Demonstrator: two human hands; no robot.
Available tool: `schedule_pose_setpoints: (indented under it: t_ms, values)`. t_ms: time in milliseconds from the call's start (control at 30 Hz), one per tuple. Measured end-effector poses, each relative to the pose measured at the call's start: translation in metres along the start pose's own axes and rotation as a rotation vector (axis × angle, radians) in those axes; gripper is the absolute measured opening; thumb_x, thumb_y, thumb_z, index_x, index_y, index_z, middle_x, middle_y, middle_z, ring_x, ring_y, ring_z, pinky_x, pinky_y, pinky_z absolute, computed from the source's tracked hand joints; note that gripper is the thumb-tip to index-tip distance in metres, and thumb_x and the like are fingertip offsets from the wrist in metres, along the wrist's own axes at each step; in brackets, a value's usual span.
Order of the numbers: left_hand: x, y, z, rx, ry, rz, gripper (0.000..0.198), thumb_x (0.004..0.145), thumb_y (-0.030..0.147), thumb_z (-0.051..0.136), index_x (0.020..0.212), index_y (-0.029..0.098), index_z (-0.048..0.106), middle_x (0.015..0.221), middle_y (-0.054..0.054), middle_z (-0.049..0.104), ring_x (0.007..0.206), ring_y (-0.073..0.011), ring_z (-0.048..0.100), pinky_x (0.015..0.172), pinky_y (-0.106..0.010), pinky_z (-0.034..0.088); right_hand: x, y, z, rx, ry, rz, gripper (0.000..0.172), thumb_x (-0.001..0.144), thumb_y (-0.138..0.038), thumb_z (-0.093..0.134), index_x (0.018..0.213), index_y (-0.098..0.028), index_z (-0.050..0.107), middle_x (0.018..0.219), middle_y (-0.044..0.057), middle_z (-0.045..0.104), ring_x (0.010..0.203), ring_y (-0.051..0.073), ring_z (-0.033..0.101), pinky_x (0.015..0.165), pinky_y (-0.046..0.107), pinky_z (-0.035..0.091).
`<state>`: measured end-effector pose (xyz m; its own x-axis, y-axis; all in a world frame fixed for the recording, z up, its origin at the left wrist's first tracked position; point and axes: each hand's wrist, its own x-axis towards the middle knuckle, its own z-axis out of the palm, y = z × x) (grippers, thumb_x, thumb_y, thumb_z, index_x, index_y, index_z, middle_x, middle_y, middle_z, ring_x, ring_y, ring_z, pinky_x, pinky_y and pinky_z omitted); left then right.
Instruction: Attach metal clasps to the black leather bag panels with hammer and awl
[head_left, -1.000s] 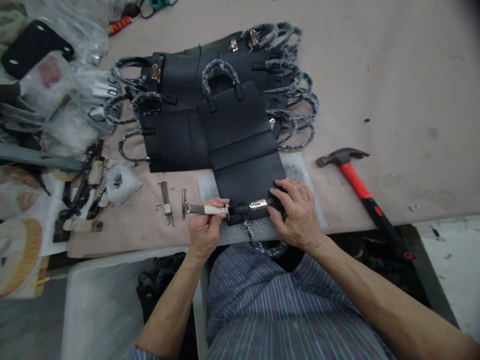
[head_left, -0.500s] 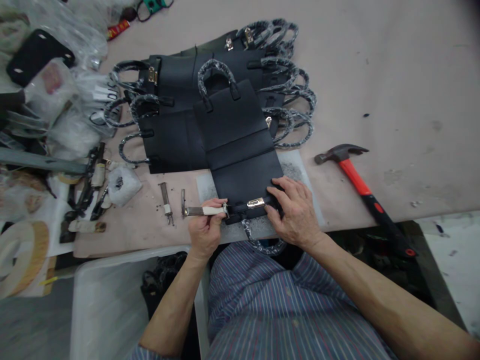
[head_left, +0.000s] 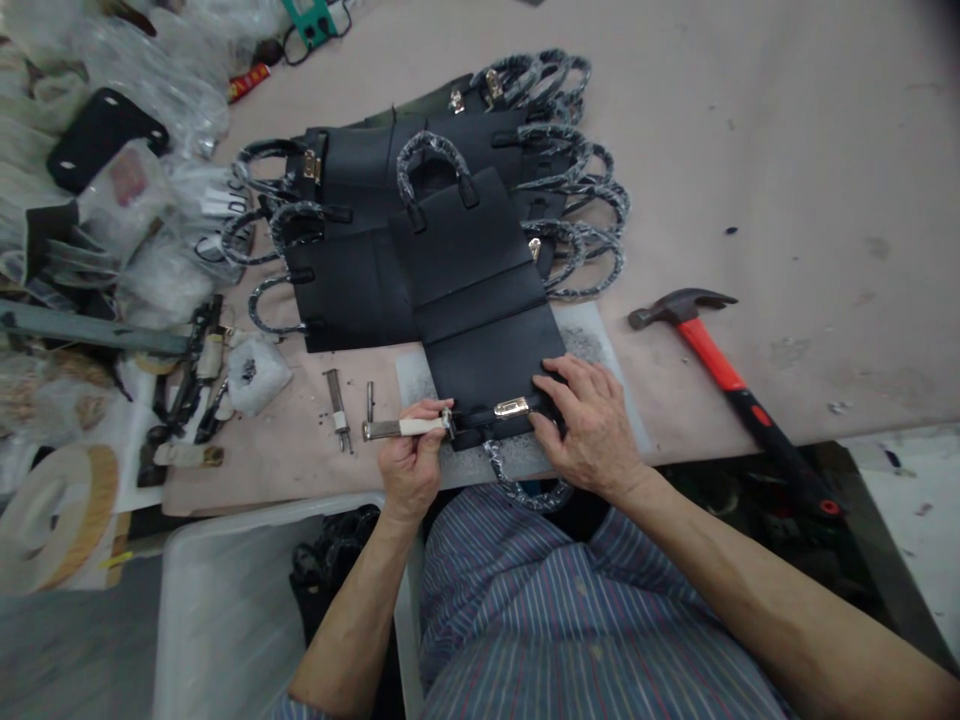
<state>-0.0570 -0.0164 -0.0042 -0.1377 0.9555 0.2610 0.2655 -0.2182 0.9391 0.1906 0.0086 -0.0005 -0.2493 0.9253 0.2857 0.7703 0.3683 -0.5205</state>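
My left hand pinches a metal punch wrapped in white tape. Its working end meets the left end of a black strap beside a gold clasp plate. Strap and clasp lie across the lower part of a black bag panel, which has plastic-wrapped handles at both ends. My right hand has thumb and fingers closed on the strap's right end and the panel edge; the part between them is hidden. Under the panel lies a pale, speckled board.
Right of the panel lies a claw hammer. More black bag panels are stacked behind. Left are another taped punch, a thin metal rod, a tape roll and plastic bags. A white bin stands below the table edge.
The view has shifted slightly, so things at the left sit further right. Both hands keep their hold and place on the punch and panel.
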Motion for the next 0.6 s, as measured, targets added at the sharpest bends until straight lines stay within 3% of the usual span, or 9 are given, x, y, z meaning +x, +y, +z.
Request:
schedule_pose_setpoints:
  t_ms: [600]
  values:
    - [-0.005, -0.0031, -0.0013, -0.047, 0.014, 0.031, 0.01, 0.095, 0.025, 0.069, 0.103, 0.019, 0.066, 0.112, -0.009, 0.07, 0.107, -0.026, 0.073, 0.097, -0.049, 0.061, 0.0007, -0.0006, 0.0002, -0.006, 0.012, -0.003, 0.04, 0.088, -0.029, 0.064, 0.127, -0.02, 0.061, 0.141, 0.014, 0.058, 0.137, 0.037, 0.049, 0.117, 0.058, 0.033]
